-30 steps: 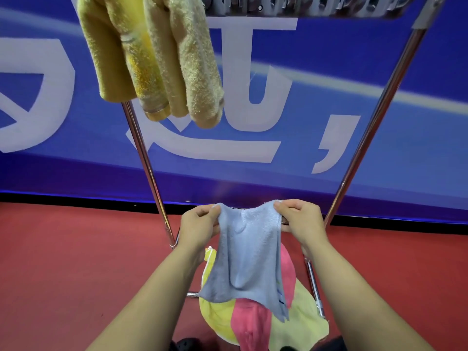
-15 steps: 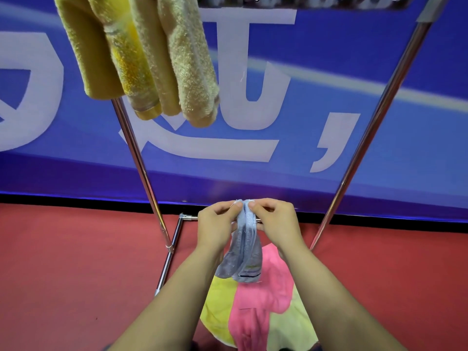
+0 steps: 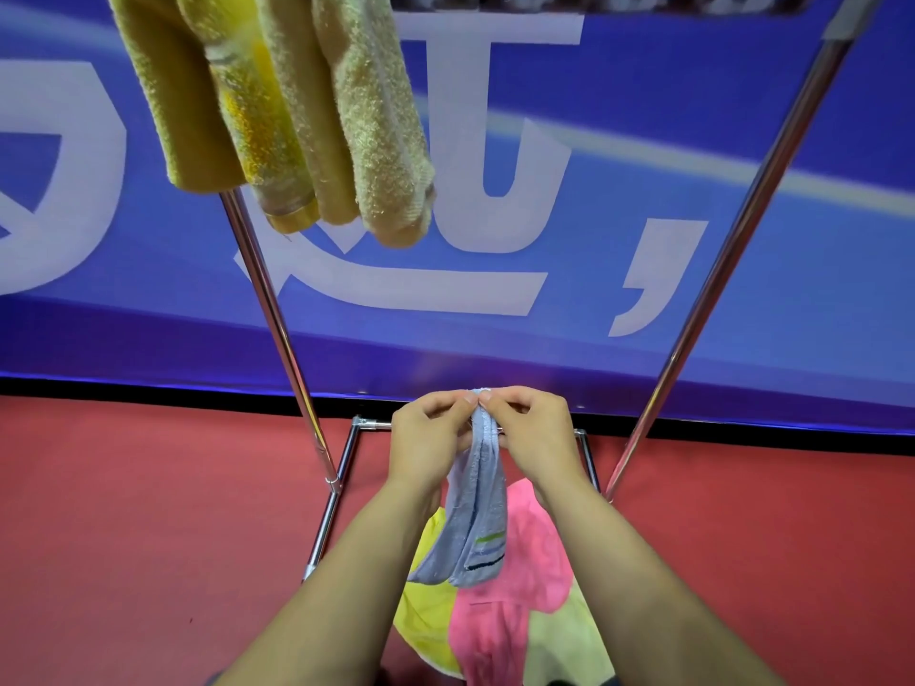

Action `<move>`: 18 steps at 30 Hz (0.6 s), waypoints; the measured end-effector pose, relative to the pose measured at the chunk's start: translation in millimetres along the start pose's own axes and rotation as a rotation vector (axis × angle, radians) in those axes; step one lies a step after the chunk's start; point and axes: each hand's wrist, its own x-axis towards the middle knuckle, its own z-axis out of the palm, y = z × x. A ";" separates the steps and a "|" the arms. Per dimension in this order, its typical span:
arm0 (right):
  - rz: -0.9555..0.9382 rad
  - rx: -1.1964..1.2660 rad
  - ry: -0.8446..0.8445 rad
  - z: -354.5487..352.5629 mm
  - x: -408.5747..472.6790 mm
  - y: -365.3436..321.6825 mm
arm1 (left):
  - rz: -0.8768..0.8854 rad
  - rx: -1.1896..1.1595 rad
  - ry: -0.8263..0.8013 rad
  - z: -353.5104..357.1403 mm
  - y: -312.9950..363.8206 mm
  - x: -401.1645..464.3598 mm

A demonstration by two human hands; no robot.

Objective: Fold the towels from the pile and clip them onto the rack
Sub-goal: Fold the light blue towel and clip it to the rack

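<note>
A: Item, left to right: our left hand point(image 3: 430, 430) and right hand point(image 3: 537, 430), both pinching the folded blue towel point(image 3: 476, 507) at its top edge.

B: Long axis hangs vertical; the rack's clip bar point(image 3: 594, 2) lies high above us, hands equally near.

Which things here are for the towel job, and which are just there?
For the job:
folded grey-blue towel
left hand
right hand
pile of pink and yellow towels
yellow terry towels hanging above
shiny metal rack

Just there:
blue banner with white letters
red floor
</note>
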 end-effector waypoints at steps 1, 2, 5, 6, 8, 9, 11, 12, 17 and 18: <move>-0.005 -0.004 0.002 0.3 -0.5 -0.7 | -0.006 -0.001 -0.008 -0.3 0.6 -1.0; -0.010 -0.011 0.004 0.5 -1.1 -1.1 | -0.009 -0.004 -0.015 -0.6 0.7 -1.4; -0.025 -0.036 0.013 1.0 -2.9 -2.9 | -0.033 -0.034 -0.043 0.6 3.1 -3.3; -0.031 -0.037 0.015 0.8 -3.4 -4.0 | -0.051 -0.054 -0.049 1.5 4.3 -3.4; -0.039 -0.031 0.007 -0.1 -4.6 -6.7 | -0.097 -0.084 -0.059 3.0 7.3 -3.2; -0.038 -0.026 0.002 -0.7 -5.1 -7.9 | -0.117 -0.095 -0.074 3.4 8.5 -3.3; -0.042 -0.034 0.004 -1.3 -5.0 -8.5 | -0.141 -0.114 -0.114 3.9 9.5 -3.9; -0.049 -0.053 0.017 -1.4 -4.2 -8.0 | -0.152 -0.119 -0.126 3.7 9.3 -3.9; -0.071 -0.128 0.079 -8.8 -0.6 -9.1 | -0.190 -0.095 -0.230 0.9 10.6 -3.6; -0.086 -0.153 0.080 -11.1 0.0 -9.4 | -0.174 -0.049 -0.238 0.0 10.9 -2.7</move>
